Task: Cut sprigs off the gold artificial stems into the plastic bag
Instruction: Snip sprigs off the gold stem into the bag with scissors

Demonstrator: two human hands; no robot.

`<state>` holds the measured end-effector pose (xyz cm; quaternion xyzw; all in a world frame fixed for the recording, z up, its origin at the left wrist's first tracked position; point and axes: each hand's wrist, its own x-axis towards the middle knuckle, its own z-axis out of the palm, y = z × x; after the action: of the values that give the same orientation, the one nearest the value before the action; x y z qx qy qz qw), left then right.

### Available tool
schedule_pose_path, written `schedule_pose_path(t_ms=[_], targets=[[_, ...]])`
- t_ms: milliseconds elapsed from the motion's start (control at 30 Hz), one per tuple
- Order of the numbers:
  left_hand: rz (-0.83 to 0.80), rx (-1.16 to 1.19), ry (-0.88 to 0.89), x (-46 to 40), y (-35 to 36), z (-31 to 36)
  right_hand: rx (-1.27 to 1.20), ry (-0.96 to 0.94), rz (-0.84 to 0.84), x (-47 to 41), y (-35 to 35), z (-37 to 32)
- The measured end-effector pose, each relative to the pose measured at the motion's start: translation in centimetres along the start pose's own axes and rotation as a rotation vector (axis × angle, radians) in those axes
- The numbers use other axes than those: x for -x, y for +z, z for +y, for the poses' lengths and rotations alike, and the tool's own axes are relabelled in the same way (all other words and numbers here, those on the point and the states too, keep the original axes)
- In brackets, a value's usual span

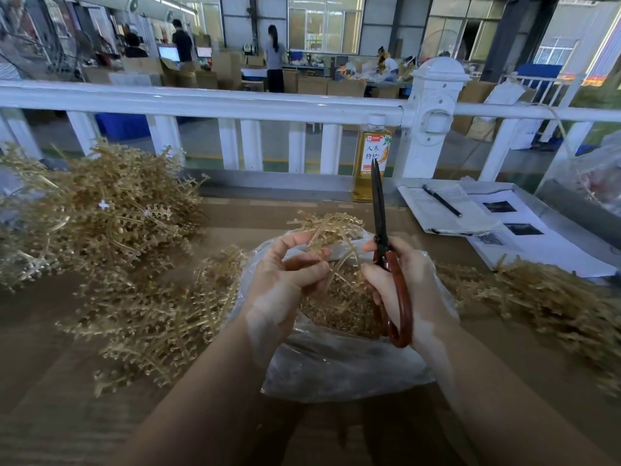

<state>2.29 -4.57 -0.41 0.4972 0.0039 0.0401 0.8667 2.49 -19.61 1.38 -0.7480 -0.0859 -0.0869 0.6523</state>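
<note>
The left hand (285, 270) pinched a gold stem (339, 243) over the plastic bag (336, 364). The right hand (403, 280) gripped the scissors (381, 230), blades together and pointing up, just right of the stem.

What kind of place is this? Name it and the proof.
Probably a craft factory or packing workshop: heaps of gold stems on the worktable, cardboard boxes and workers at benches behind the white railing.

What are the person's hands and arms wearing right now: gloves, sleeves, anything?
Both forearms are bare, with no sleeves in view. The left hand and right hand each seem to wear a thin, clear, loose plastic glove that ends in a crinkled edge near the wrist. No watch, rings or markings show.
</note>
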Motion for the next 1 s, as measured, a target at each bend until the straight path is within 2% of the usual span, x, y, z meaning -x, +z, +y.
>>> schedule_pose_path(t_ms=[333,533,733,1000], targets=[[0.070,-0.033,0.064,0.0,0.1,0.4,0.067,-0.072,0.003,0.2,-0.1,0.7],[0.159,-0.037,0.074,-0.4,0.2,0.4,0.497,-0.231,-0.001,0.9,0.1,1.6],[0.198,0.047,0.026,-0.7,-0.2,0.1,0.726,-0.366,-0.049,1.4,0.3,2.9],[0.299,0.028,0.027,-1.3,-0.3,0.2,0.711,-0.338,0.004,1.3,0.0,4.3]])
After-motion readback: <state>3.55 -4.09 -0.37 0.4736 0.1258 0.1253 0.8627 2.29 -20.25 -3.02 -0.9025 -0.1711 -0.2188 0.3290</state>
